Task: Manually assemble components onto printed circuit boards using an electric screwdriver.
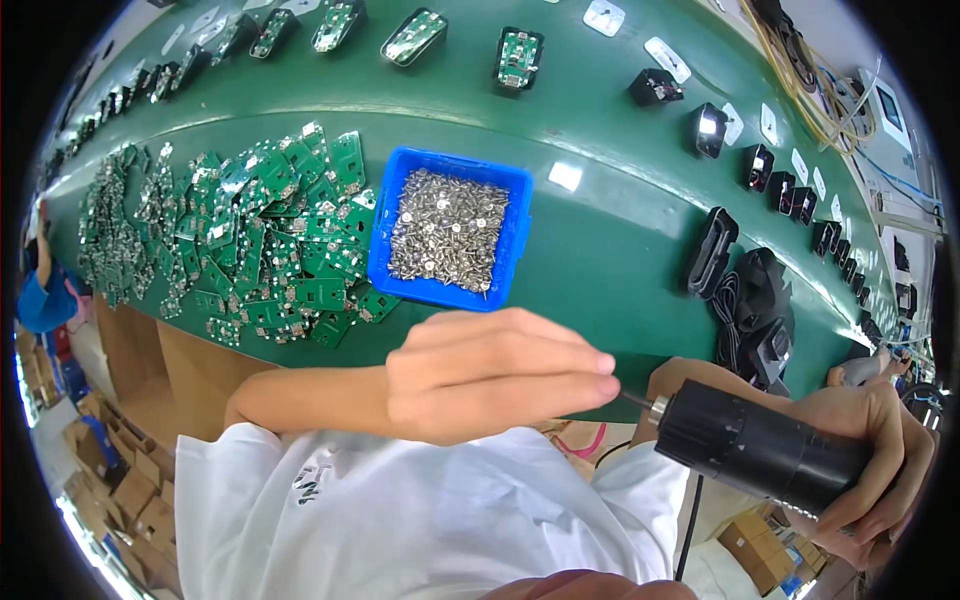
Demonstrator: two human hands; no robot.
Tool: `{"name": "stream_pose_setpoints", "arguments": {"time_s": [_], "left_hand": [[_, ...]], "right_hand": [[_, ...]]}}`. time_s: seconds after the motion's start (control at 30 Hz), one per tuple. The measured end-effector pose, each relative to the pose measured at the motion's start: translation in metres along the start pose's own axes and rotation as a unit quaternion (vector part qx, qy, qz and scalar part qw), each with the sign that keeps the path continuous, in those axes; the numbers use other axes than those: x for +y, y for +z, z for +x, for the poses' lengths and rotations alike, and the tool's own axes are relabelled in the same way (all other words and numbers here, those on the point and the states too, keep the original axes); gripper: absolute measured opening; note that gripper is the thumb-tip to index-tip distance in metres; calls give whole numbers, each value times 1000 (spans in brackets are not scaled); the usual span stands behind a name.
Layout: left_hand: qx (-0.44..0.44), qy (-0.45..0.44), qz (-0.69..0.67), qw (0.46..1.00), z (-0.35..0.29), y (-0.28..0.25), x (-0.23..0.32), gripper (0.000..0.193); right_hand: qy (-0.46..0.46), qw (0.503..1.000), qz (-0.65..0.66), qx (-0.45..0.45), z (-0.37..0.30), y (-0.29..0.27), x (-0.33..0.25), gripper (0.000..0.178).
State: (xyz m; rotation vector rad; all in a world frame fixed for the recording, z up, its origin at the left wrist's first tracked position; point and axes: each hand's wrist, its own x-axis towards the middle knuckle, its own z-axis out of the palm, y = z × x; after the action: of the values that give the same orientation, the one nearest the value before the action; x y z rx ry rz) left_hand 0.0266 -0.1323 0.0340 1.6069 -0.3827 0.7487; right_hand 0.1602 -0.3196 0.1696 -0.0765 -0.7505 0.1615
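Note:
My right hand (880, 470) is wrapped around a black electric screwdriver (740, 435). The tool lies nearly level, and its thin bit (634, 398) points left. At the bit's tip are the fingertips of my left hand (490, 375), closed together in a pinch. Whatever they hold, if anything, is hidden by the fingers. Just beyond my left hand stands a blue plastic bin (522, 190) filled with small silver screws (445, 230).
Left of the bin, green circuit boards (270, 220) lie piled on the green table (600, 260). Black housings (518, 58), some holding boards, curve along the far side. To the right are a black casing (712, 252) and coiled cable (728, 325). Other people work at both edges.

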Motion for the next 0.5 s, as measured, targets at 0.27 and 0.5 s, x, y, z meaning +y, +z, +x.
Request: {"name": "stream_pose_setpoints", "arguments": {"time_s": [0.27, 0.5], "left_hand": [[-178, -137, 189, 956, 135, -18, -44, 49], [-311, -86, 533, 782, 205, 34, -206, 27]], "right_hand": [[-148, 932, -305, -124, 6, -5, -27, 32], [-190, 882, -417, -113, 4, -5, -46, 14]]}}
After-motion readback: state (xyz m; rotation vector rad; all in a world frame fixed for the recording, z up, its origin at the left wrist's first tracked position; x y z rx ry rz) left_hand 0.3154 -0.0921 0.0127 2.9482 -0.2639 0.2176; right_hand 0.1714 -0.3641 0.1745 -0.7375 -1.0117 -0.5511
